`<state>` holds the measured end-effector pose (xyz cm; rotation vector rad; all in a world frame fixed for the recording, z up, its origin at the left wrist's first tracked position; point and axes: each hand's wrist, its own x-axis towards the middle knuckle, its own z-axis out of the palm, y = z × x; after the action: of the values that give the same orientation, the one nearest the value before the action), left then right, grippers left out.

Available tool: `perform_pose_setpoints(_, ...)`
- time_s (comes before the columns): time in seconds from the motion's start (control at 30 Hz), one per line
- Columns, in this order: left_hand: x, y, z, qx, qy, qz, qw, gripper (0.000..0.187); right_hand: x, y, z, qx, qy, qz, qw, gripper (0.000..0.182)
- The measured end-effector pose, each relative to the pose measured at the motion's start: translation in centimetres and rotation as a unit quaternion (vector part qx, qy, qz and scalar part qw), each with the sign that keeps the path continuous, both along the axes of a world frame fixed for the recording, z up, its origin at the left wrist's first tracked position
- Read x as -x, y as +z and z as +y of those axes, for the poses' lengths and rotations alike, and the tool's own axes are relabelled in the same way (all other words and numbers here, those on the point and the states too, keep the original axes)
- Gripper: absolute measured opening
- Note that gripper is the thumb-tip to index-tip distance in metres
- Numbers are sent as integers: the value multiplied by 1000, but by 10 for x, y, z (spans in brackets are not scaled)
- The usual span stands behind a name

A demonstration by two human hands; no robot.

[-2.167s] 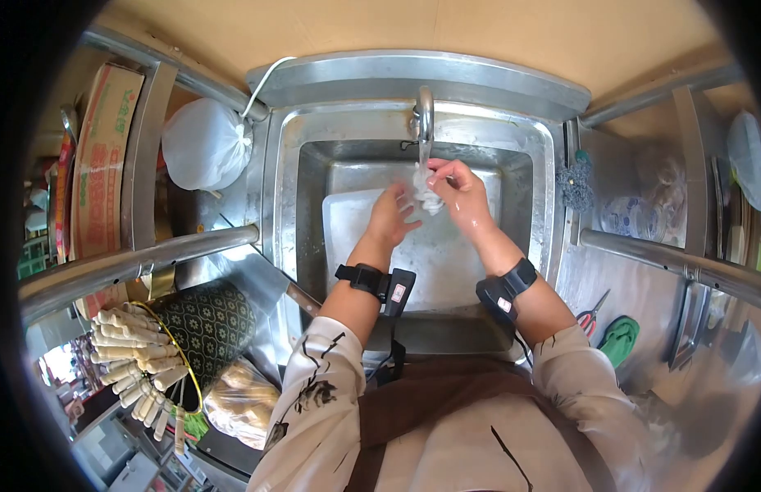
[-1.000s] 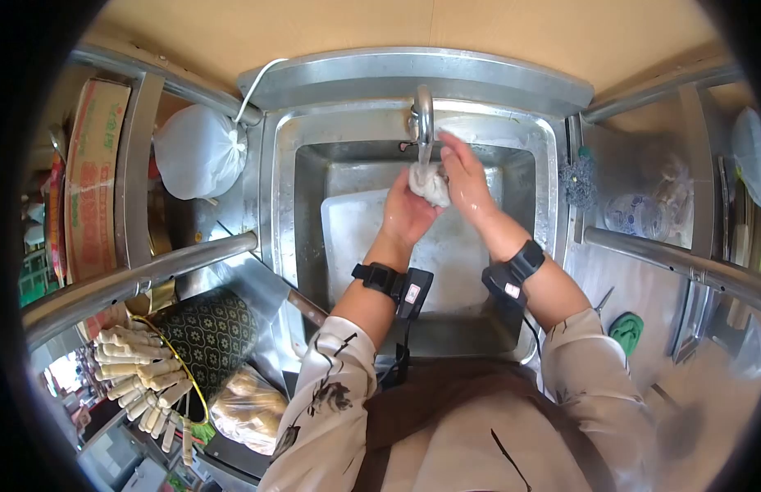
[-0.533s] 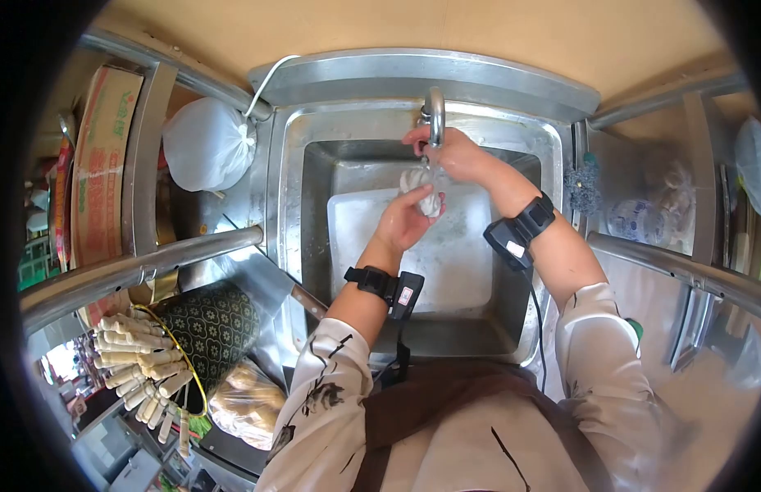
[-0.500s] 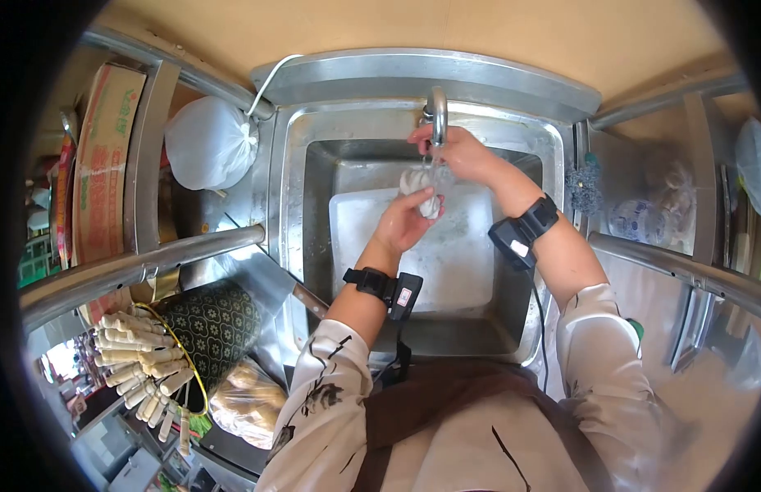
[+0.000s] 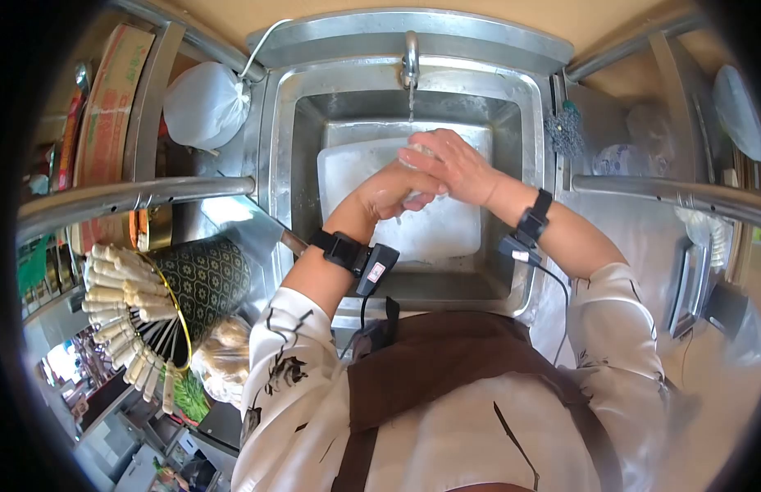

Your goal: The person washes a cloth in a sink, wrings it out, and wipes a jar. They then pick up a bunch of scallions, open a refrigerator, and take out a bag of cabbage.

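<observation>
Hands: we have brought our right hand (image 5: 458, 168) from beneath the faucet (image 5: 411, 59) onto our left hand (image 5: 389, 189).
Fingers: both sets curl round our white wad (image 5: 423, 151).
Wad: mostly hidden, above the sink (image 5: 446, 287).

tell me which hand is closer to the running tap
The right hand: it laps over the left hand and is nearer the tap, while the left sits lower in the view.

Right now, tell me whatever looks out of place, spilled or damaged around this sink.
What looks like a cleaver lies at left, its wooden handle appearing to jut over the sink's rim beside the left forearm. That seems awkward, as an arm might knock it. I see no clear spill or damage.
</observation>
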<state>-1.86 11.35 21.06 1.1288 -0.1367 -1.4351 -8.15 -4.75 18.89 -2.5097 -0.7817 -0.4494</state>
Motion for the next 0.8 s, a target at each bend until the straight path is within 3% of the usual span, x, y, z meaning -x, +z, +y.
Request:
perform_pose_setpoints(0.07, 6, 18, 0, -39, 12, -39, 998, 17, -5, 7, 4, 28, -14, -48, 998, 52)
perform_pose_setpoints(0.2, 11, 28, 5, -112, -21, -140, 984, 13, -2, 16, 15, 125, -37, 45, 990, 34)
perform_pose_setpoints(0.3, 28, 35, 9, -175, -18, -359, 917, 11, 4, 26, 28, 151, -60, 137, 977, 21)
perform_pose_setpoints(0.33, 32, 23, 12, -180, -23, -504, 844, 12, 9, 28, 34, 156, -75, 169, 970, 22)
perform_pose_setpoints(0.4, 41, -4, 16, -174, -31, -751, 636, 16, 19, 30, 41, 139, -100, 229, 958, 24)
perform_pose_setpoints(0.5, 57, -8, 23, -231, -51, -683, 692, 21, 35, 30, 52, 88, -125, 320, 935, 29)
perform_pose_setpoints(0.57, 62, -8, 27, -211, -115, -701, 672, 25, 44, 26, 59, 69, -146, 391, 906, 30)
perform_pose_setpoints(0.7, 69, -20, 33, -137, -215, -757, 601, 25, 63, 0, 64, -109, -176, 485, 849, 26)
perform_pose_setpoints(0.77, 81, -36, 40, -88, -186, -782, 588, 25, 76, -20, 66, -204, -182, 514, 813, 24)
perform_pose_setpoints(0.8, 90, -43, 45, -63, -174, -793, 580, 25, 80, -3, 69, -168, -156, 541, 809, 26)
